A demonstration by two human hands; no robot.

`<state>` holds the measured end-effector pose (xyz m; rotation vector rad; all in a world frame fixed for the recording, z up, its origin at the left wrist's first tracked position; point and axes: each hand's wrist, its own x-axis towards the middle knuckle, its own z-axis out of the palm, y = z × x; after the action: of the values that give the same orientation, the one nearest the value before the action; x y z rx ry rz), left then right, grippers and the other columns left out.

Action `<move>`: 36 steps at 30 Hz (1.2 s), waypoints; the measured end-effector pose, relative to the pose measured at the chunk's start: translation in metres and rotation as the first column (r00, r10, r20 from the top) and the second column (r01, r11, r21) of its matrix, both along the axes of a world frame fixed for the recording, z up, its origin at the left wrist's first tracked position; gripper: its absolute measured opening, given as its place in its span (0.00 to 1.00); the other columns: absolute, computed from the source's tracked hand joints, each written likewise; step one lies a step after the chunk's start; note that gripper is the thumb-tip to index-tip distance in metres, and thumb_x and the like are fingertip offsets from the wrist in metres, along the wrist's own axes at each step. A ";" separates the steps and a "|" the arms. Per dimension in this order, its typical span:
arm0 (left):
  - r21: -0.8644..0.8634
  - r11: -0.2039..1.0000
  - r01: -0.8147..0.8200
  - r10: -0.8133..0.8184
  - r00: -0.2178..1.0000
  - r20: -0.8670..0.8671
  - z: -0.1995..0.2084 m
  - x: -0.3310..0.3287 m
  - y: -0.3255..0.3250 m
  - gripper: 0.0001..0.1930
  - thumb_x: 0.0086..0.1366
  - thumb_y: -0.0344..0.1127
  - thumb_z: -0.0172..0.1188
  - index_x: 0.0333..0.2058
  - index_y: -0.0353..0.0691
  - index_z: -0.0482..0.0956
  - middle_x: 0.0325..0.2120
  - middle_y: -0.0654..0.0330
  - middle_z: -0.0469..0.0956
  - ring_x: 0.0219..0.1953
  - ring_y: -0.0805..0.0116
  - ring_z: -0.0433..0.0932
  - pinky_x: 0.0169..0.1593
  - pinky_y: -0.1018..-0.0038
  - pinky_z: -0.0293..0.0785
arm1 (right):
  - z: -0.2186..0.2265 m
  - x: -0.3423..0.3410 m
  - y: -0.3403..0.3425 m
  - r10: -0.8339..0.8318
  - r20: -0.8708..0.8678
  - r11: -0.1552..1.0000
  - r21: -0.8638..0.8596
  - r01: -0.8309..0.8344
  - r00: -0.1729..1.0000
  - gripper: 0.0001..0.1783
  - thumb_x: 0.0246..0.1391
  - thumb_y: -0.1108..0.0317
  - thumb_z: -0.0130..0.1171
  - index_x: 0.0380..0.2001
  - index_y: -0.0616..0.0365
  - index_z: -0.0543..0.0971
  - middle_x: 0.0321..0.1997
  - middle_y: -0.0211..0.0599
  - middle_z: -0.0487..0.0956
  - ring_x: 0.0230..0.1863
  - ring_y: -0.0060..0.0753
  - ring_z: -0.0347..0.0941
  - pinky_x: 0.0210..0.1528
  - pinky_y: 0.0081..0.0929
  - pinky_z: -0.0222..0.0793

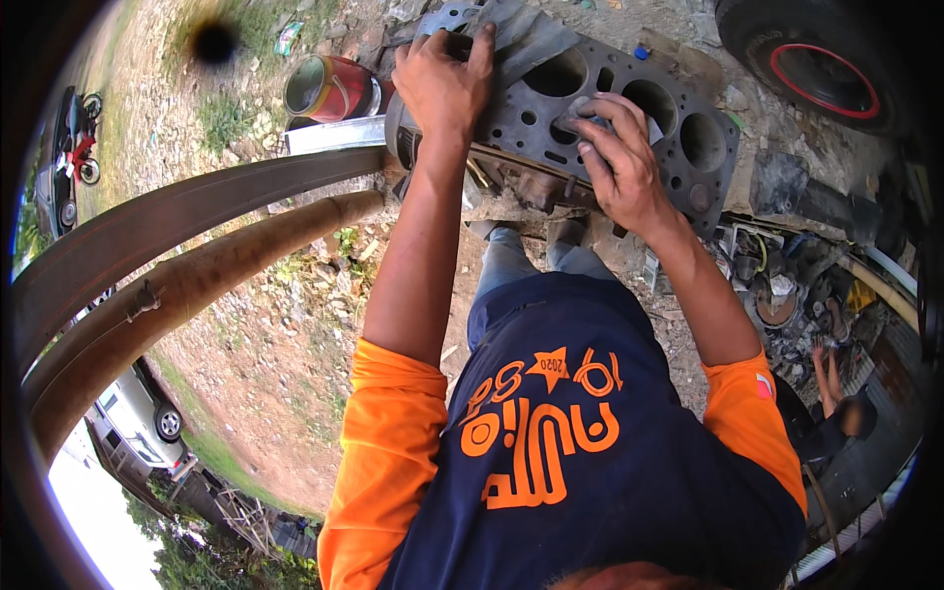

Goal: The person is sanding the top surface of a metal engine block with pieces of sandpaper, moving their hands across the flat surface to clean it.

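An engine block (678,147) with several round cylinder bores lies across in front of me, its flat grey top face upward. My left hand (442,88) rests on its left part, with thumb and fingers apart; the thumb touches the edge of a dark grey flexible sheet (531,41) lying over the block. Just right of the middle, my right hand (624,162) has its fingers bent and pinched around a small grey piece (588,110), held against the top face between two bores. What that piece is made of cannot be made out.
A red bucket (344,90) stands left of the block, near a brown post (197,261) and a beam (216,187). A wheel with a red rim (824,84) lies at the far right. Metal parts (777,295) and another person (836,413) are on the right.
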<state>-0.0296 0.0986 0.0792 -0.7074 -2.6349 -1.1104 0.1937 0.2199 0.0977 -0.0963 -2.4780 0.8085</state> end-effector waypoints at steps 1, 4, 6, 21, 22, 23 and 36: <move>0.005 1.000 0.006 -0.006 1.000 0.013 0.001 0.000 -0.001 0.29 0.62 0.61 0.69 0.29 0.33 0.87 0.35 0.45 0.85 0.46 0.41 0.78 0.53 0.51 0.72 | 0.003 0.002 -0.004 0.027 0.042 1.000 0.005 -0.027 0.999 0.17 0.52 0.80 0.67 0.47 0.66 0.84 0.58 0.47 0.77 0.68 0.55 0.70 0.69 0.48 0.66; -0.009 1.000 -0.015 0.015 1.000 0.000 0.002 0.001 -0.001 0.29 0.62 0.61 0.70 0.29 0.33 0.87 0.35 0.46 0.85 0.46 0.42 0.78 0.54 0.52 0.71 | 0.005 0.005 -0.002 0.079 0.136 0.993 0.077 -0.090 0.988 0.17 0.52 0.79 0.68 0.47 0.64 0.85 0.60 0.46 0.77 0.69 0.54 0.69 0.69 0.49 0.65; -0.003 1.000 -0.009 0.009 1.000 0.005 0.000 0.001 0.000 0.29 0.62 0.61 0.69 0.29 0.33 0.87 0.35 0.46 0.85 0.46 0.42 0.78 0.54 0.52 0.71 | 0.012 0.011 -0.001 0.053 0.177 0.987 0.141 -0.078 0.983 0.17 0.52 0.78 0.68 0.47 0.62 0.85 0.61 0.45 0.77 0.70 0.53 0.68 0.70 0.50 0.63; -0.020 1.000 -0.009 0.009 1.000 0.004 0.004 0.001 0.000 0.27 0.62 0.60 0.70 0.29 0.35 0.88 0.35 0.47 0.86 0.47 0.43 0.78 0.54 0.53 0.72 | 0.012 0.012 -0.010 0.022 0.241 0.991 0.124 -0.053 0.970 0.15 0.58 0.75 0.65 0.49 0.58 0.88 0.64 0.42 0.76 0.74 0.47 0.63 0.71 0.52 0.50; -0.025 1.000 -0.018 0.018 1.000 -0.003 0.005 0.002 0.000 0.27 0.62 0.60 0.71 0.29 0.35 0.89 0.35 0.47 0.86 0.47 0.43 0.78 0.54 0.53 0.72 | 0.013 0.013 -0.009 0.018 0.254 0.991 0.126 -0.052 0.967 0.15 0.59 0.75 0.64 0.49 0.58 0.88 0.65 0.42 0.76 0.74 0.47 0.63 0.71 0.52 0.50; -0.030 0.999 -0.027 0.026 1.000 -0.009 0.006 0.002 0.000 0.27 0.62 0.60 0.71 0.29 0.35 0.89 0.35 0.47 0.86 0.47 0.43 0.78 0.54 0.53 0.72 | 0.013 0.010 -0.010 0.008 0.244 0.991 0.129 -0.040 0.970 0.15 0.59 0.75 0.64 0.49 0.58 0.88 0.65 0.42 0.76 0.74 0.47 0.63 0.71 0.52 0.49; -0.044 0.999 -0.007 0.006 1.000 -0.013 0.005 0.000 0.002 0.29 0.62 0.60 0.70 0.29 0.33 0.88 0.35 0.46 0.86 0.45 0.41 0.78 0.52 0.51 0.72 | 0.008 0.007 -0.027 -0.077 0.234 0.990 0.137 0.045 0.969 0.18 0.55 0.74 0.65 0.50 0.60 0.87 0.74 0.45 0.69 0.78 0.50 0.56 0.72 0.57 0.46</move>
<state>-0.0294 0.1002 0.0842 -0.7113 -2.6572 -1.0451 0.2010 0.1933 0.1055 -0.2342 -2.7322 0.6381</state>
